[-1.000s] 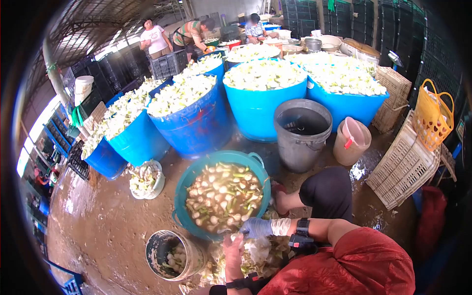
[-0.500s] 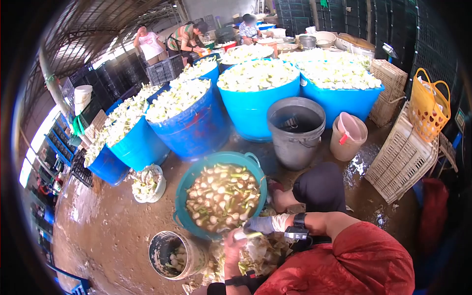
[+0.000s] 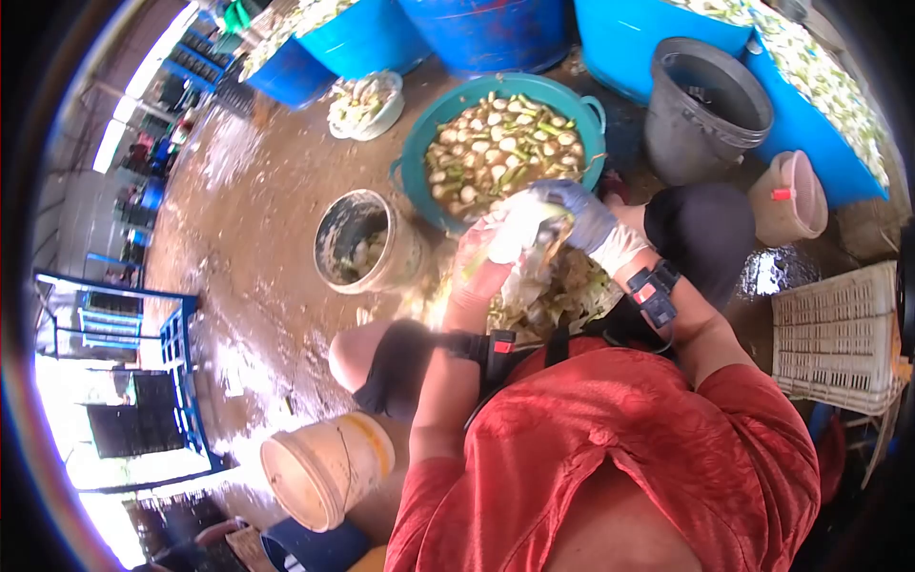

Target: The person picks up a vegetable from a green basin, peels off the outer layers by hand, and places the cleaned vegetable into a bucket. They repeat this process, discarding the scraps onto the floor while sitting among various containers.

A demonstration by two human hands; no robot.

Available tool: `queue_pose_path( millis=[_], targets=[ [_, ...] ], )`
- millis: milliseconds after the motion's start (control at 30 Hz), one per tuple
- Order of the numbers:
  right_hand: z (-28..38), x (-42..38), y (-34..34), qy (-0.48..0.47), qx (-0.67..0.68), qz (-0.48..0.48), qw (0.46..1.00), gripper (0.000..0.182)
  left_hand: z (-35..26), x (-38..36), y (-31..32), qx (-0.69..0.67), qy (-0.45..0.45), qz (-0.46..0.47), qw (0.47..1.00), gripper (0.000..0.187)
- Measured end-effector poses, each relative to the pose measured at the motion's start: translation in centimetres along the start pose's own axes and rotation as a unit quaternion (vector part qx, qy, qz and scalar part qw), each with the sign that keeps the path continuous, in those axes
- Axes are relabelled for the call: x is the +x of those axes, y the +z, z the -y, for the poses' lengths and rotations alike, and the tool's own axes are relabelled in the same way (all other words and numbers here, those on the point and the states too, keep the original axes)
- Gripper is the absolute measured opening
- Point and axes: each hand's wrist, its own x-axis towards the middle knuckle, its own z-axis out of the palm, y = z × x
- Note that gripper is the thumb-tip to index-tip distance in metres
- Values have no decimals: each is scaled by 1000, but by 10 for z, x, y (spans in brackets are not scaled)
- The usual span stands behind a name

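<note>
My left hand (image 3: 488, 250) is closed round a pale bulb (image 3: 516, 232), which glare partly washes out. My right hand (image 3: 578, 217), in a grey-blue and white glove, is bent over the same bulb and its green stalk; its fingertips are partly hidden. Both hands are just below the near rim of a round teal tub (image 3: 416, 157), where white bulbs with green stems (image 3: 502, 143) float in brownish water. Under my hands lies a heap of peeled leaves and skins (image 3: 562, 291), between my knees.
A dirty white bucket (image 3: 408, 250) with some bulbs stands left of the heap. A small white basin (image 3: 385, 116) is farther back. Blue vats (image 3: 486, 38), a grey bin (image 3: 693, 129) and a pink bucket (image 3: 806, 195) line the far and right sides. A cream crate (image 3: 829, 334) stands right, a lidded bucket (image 3: 357, 458) lower left.
The view has tilted down and turned, so the co-workers have left the frame and my lap shows. My gloved hand has come over the bulb, and both hands are closer together.
</note>
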Motion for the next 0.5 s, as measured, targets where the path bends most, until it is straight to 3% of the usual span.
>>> queue_pose_path(
  millis=[33,100,133,167,233,267,300,333,367,400,433,500],
  targets=[
    [2,-3,4,-29,4,-52,998,21,0,-3,0,-39,-15,31,999,37],
    [3,-11,2,-97,37,-57,993,20,1,-15,1,-50,1,11,999,37],
    [8,-16,2,-98,-16,-81,992,19,1,-21,3,-63,11,-1,998,37],
    [16,-20,1,-74,40,-51,995,19,-2,-25,0,-70,22,10,997,36],
    [26,-22,-7,-39,-296,-8,954,27,-9,-36,1,-84,70,-90,990,33],
    [21,-17,-8,-10,-552,29,833,32,-12,-38,1,-84,74,-88,990,33],
    [10,-8,-8,21,-762,62,645,38,-15,-41,9,-35,99,-177,979,31],
    [-2,-3,-6,84,-803,42,589,52,-15,-43,16,15,121,-265,957,28],
    [-23,4,-27,16,-684,36,728,52,-13,-43,20,13,122,-263,957,28],
    [-22,-1,-13,53,-523,5,851,52,-9,-42,24,140,165,-307,927,24],
    [-26,-7,8,88,-339,-27,936,52,-6,-41,26,263,202,-346,878,20],
    [-36,-11,28,125,-236,11,964,52,5,-34,-5,477,235,-350,771,22]
  ],
)
